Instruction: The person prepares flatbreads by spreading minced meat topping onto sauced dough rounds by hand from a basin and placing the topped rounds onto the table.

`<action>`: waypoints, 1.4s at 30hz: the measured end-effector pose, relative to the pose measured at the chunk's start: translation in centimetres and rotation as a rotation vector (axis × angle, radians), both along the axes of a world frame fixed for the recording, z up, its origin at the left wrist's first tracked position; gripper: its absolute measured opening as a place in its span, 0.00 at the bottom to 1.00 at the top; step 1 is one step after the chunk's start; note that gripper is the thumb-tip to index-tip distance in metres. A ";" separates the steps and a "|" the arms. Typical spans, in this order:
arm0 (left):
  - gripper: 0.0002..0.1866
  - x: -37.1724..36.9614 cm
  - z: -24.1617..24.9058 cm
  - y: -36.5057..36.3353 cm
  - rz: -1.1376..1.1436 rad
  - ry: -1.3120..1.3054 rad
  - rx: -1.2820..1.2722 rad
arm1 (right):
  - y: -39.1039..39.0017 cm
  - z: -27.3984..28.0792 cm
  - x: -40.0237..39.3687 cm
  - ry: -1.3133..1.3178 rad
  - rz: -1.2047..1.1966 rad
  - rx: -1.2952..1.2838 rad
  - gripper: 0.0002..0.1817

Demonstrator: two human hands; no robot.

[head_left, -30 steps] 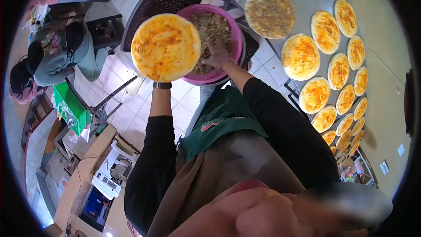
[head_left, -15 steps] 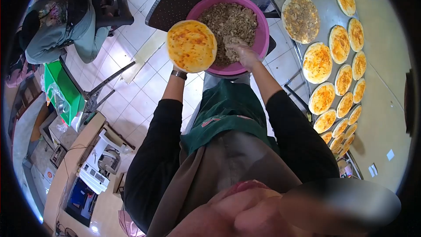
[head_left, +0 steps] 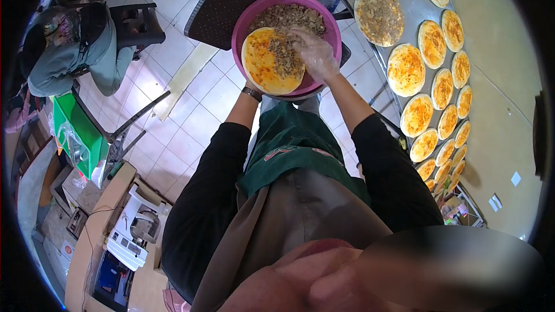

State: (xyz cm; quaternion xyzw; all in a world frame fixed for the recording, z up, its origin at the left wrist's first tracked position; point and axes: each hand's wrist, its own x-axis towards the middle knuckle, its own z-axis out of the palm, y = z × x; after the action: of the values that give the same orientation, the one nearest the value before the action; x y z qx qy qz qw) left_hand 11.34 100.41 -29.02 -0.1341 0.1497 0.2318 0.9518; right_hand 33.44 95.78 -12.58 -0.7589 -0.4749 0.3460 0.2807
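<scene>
My left hand (head_left: 252, 85) is mostly hidden beneath a round flatbread (head_left: 258, 63) with an orange-red coated top, holding it up over the pink basin (head_left: 238, 39). Crumbly brown filling (head_left: 284, 58) that looks like minced meat covers the right part of the bread. In a clear plastic glove, my right hand (head_left: 317, 56) is over the bread's right edge, fingers stretched out against the filling. More of the same filling (head_left: 298, 16) lies in the basin behind the bread.
A metal table (head_left: 376, 55) at right carries several orange-topped flatbreads (head_left: 406, 69) and one flatbread covered with filling (head_left: 379, 16). A dark chair (head_left: 231, 6) stands behind the basin. At left are a seated person (head_left: 87, 52), a green bin (head_left: 78, 133) and a white machine (head_left: 136, 225).
The flatbread has moved right, over the basin. My right hand has come up out of the basin to the bread, and filling now lies on its right part.
</scene>
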 end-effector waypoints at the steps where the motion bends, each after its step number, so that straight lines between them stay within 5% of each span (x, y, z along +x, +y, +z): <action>1: 0.36 -0.1 0.1 0.0 0.006 0.017 -0.006 | -0.9 -1.1 -0.7 0.003 -0.002 0.000 0.22; 3: 0.35 -0.3 0.3 0.1 0.044 -0.028 -0.032 | -2.5 -2.6 -3.0 -0.280 0.299 0.297 0.28; 4: 0.34 -0.4 0.5 0.1 0.083 -0.075 -0.060 | -2.9 -1.8 -3.9 -0.217 0.361 0.365 0.34; 7: 0.32 -1.2 1.7 0.1 0.066 0.061 0.075 | -3.4 -3.9 -4.9 -0.258 0.031 0.104 0.33; 11: 0.31 -1.7 2.0 0.3 0.088 0.005 0.069 | -2.5 -3.0 -5.9 -0.292 -0.009 0.191 0.34; 13: 0.31 -1.5 1.9 0.1 0.111 -0.065 0.091 | -1.6 -2.1 -7.0 -0.435 0.451 0.278 0.36; 15: 0.32 -1.4 1.7 0.2 0.086 -0.037 0.043 | -1.4 -2.9 -6.0 -0.436 0.363 0.213 0.38; 18: 0.38 -1.9 0.8 0.3 0.124 -0.083 -0.023 | -1.7 -3.3 -4.0 -0.338 0.027 -0.143 0.39; 20: 0.36 -1.6 1.4 0.0 0.157 -0.044 0.083 | -1.9 -3.4 -3.6 0.337 -0.397 -0.278 0.40; 24: 0.33 -2.3 0.2 0.8 0.047 0.189 0.224 | -2.4 -7.1 -1.7 0.488 -0.356 -0.115 0.40; 29: 0.34 -1.9 0.3 0.5 0.091 0.145 0.138 | 0.1 -8.5 0.1 0.856 -0.322 0.076 0.34; 30: 0.34 -2.1 0.6 0.3 0.100 0.140 0.130 | -1.1 -13.5 1.2 0.090 -0.078 0.099 0.33; 31: 0.34 -2.4 0.6 0.1 0.105 0.140 0.124 | -1.4 -13.7 2.0 0.098 -0.074 0.098 0.33; 33: 0.34 -2.7 0.5 -0.3 0.119 0.142 0.118 | -0.4 -12.4 3.4 -0.101 0.161 -0.657 0.33; 34: 0.34 -2.9 0.5 -0.3 0.124 0.145 0.115 | -0.5 -11.0 2.3 -0.096 0.166 -0.655 0.33; 36: 0.34 -3.4 0.3 -0.3 0.142 0.157 0.112 | -1.1 -7.8 -2.3 -0.543 0.841 -0.823 0.34; 37: 0.34 -3.7 0.3 -0.1 0.151 0.162 0.110 | -1.2 -10.4 -4.2 -0.539 0.851 -0.815 0.34; 39: 0.34 -4.2 0.6 0.2 0.174 0.177 0.113 | -3.4 -17.6 -8.0 -0.499 0.231 -0.701 0.32; 40: 0.34 -4.4 0.6 0.4 0.182 0.183 0.118 | -2.3 -14.8 -6.3 -0.418 0.546 -0.624 0.33; 42: 0.35 -4.4 0.9 0.7 0.188 0.182 0.117 | -4.3 -24.5 -5.3 -0.247 0.667 -0.463 0.33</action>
State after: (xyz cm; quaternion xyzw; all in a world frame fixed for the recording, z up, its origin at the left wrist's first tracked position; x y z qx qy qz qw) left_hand 6.93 101.10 -28.10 -0.0701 0.2082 0.3393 0.9146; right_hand 28.09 91.49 -37.08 -0.6425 -0.6342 0.4218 -0.0837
